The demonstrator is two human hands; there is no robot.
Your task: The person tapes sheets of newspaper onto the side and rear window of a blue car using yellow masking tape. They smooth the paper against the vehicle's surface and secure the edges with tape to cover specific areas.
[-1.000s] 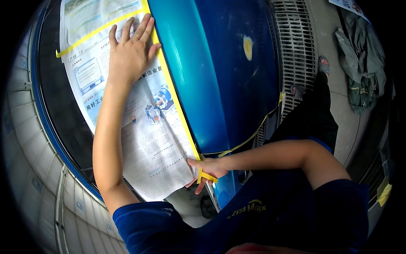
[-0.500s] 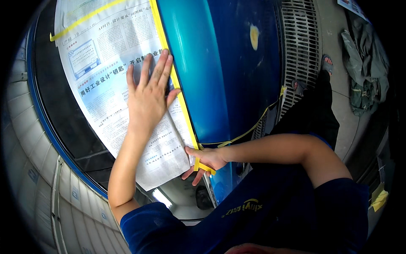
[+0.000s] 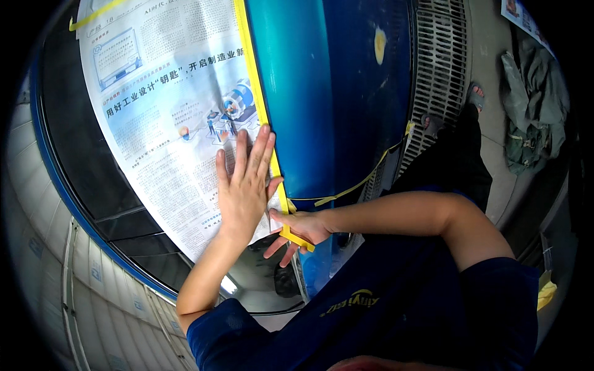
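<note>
A newspaper sheet point(image 3: 164, 133) covers dark glass on a blue car, its right edge lined with yellow masking tape point(image 3: 257, 96). My left hand point(image 3: 244, 191) lies flat on the sheet, fingers stretched out, fingertips and thumb at the tape. At the sheet's lower corner is my right hand point(image 3: 309, 227), its thumb on top and its fingers reaching below. A loose end of the tape bends across those fingers, pinched there with the paper corner. To the right of the tape runs a glossy blue body panel point(image 3: 303, 105).
A pale yellowish patch point(image 3: 379, 46) marks the blue panel. Another thin yellow tape strip point(image 3: 352, 188) crosses its near end. Beyond lie a slotted floor grate point(image 3: 440, 55), my sandalled foot point(image 3: 476, 96) and a crumpled dark grey cloth point(image 3: 532, 111). Ribbed pale panelling point(image 3: 43, 247) stands at left.
My left hand has slid down along the taped edge toward my right hand, uncovering a printed picture. My right hand keeps its hold at the corner. The view has shifted slightly.
</note>
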